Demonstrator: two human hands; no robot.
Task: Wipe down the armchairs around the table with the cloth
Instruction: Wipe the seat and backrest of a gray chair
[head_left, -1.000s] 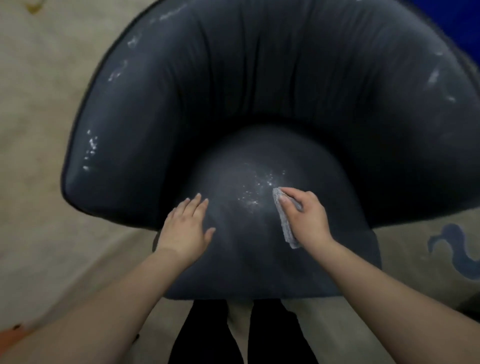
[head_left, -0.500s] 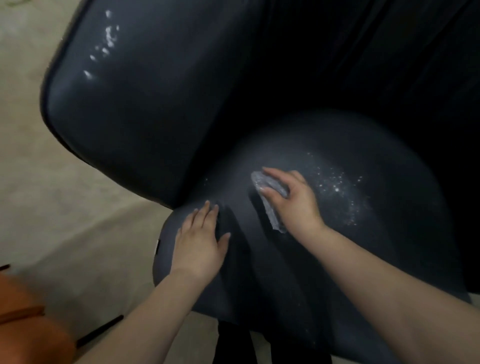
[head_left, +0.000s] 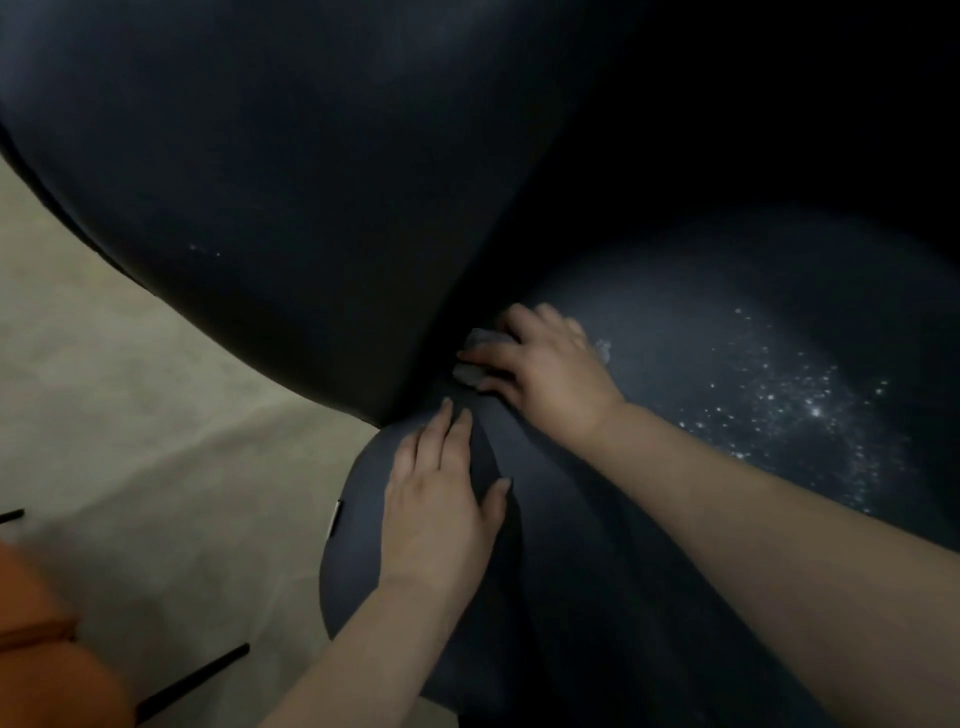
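A dark blue-grey armchair (head_left: 270, 197) fills most of the view, its left arm curving up above the round seat cushion (head_left: 701, 322). My right hand (head_left: 540, 364) holds a small grey cloth (head_left: 480, 340) against the seat at the crease where the cushion meets the left arm; most of the cloth is hidden under the fingers. My left hand (head_left: 441, 499) rests flat on the seat's front left part, fingers straight. White specks (head_left: 789, 410) dot the cushion to the right of my right hand.
Pale beige floor (head_left: 130, 395) lies to the left of the chair. An orange object (head_left: 47, 660) sits at the bottom left, with thin black rods (head_left: 192, 680) on the floor beside it.
My right hand has slid the cloth leftwards across the seat, from the speckled patch to the crease by the left arm. The view has closed in and swung left. My left hand stays on the seat.
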